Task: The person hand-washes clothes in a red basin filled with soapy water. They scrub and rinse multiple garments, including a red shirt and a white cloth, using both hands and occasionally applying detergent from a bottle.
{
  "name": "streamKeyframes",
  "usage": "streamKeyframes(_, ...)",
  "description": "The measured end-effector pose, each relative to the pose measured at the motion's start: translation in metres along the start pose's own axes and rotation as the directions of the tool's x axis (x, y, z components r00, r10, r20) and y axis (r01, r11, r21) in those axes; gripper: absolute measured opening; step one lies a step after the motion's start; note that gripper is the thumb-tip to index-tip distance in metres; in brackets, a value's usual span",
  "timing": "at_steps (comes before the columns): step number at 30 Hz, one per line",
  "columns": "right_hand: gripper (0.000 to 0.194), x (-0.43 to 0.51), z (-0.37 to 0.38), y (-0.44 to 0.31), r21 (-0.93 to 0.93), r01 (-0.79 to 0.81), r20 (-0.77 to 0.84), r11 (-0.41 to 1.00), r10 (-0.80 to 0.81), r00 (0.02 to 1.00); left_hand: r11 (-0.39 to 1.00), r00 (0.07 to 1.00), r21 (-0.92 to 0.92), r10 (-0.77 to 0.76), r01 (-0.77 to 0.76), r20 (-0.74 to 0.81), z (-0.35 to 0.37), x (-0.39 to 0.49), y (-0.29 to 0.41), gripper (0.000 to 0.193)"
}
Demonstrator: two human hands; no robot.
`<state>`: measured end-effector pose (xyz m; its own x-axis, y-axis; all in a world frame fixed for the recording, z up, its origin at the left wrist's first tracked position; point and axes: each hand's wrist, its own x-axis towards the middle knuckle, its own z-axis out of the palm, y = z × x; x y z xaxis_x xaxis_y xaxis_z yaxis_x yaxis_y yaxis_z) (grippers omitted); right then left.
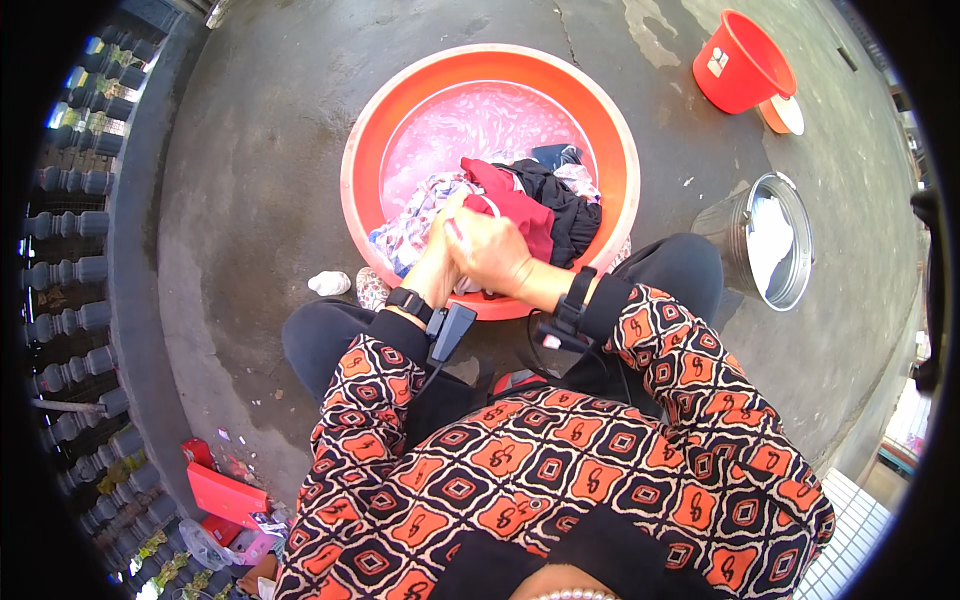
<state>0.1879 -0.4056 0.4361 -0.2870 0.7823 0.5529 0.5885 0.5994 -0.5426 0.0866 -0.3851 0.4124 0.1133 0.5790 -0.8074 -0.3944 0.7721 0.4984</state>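
A large red plastic basin (pixel 358 154) sits in front of me, with cloudy pinkish water (pixel 472 112) in its far part. Wet laundry is heaped at the near side: a red garment (pixel 529 217) with a white edge, a black garment (pixel 559 202) to its right, and a patterned cloth (pixel 409 229) to its left. Over the heap my two hands are pressed together. My right hand (pixel 491 247) is curled into a fist against the red garment and seems to grip it. Beside the patterned cloth is my left hand (pixel 441 244); its fingers are mostly hidden.
To the right stand a metal bucket (pixel 724 225) with white cloth (pixel 771 232) inside, a red bucket (pixel 731 71) and a small basin (pixel 784 114). A white bundle (pixel 328 283) lies left on the wet concrete floor (pixel 247 225). Red boxes (pixel 225 495) sit by the balustrade (pixel 71 225).
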Motion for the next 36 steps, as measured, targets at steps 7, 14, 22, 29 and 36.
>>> streamKeyframes(7, 0.024, 0.011, 0.003, 0.130, -0.069, -0.298, -0.113, 0.952, 0.289, 0.951, 0.944, 0.852, 0.084, 0.247, -0.319, 0.461, 0.000, -0.006, 0.026, 0.033)
streamKeyframes(14, 0.033, 0.019, -0.028, 0.100, 0.639, -0.548, 0.391, 0.540, 0.386, 0.836, 0.681, 0.819, 0.511, 0.240, -0.525, 0.522, -0.021, -0.002, 0.049, 0.038)
streamKeyframes(22, 0.057, 0.015, -0.038, 0.101, 0.039, -0.507, 0.726, 0.861, 0.324, 0.606, 0.762, 0.804, 0.330, 0.397, -0.558, 0.442, -0.027, -0.024, 0.066, 0.033)
streamKeyframes(29, 0.047, 0.028, -0.074, 0.083, 0.425, -0.713, 0.645, 0.558, 0.367, 0.671, 0.853, 0.760, -0.200, 0.521, -0.482, 0.388, -0.030, -0.039, 0.083, 0.027)
streamKeyframes(36, 0.028, 0.059, -0.075, 0.045, 0.723, -0.624, 0.359, 0.297, 0.611, 0.706, 0.840, 0.819, -0.158, 0.541, -0.519, 0.191, -0.017, -0.065, 0.082, 0.037)
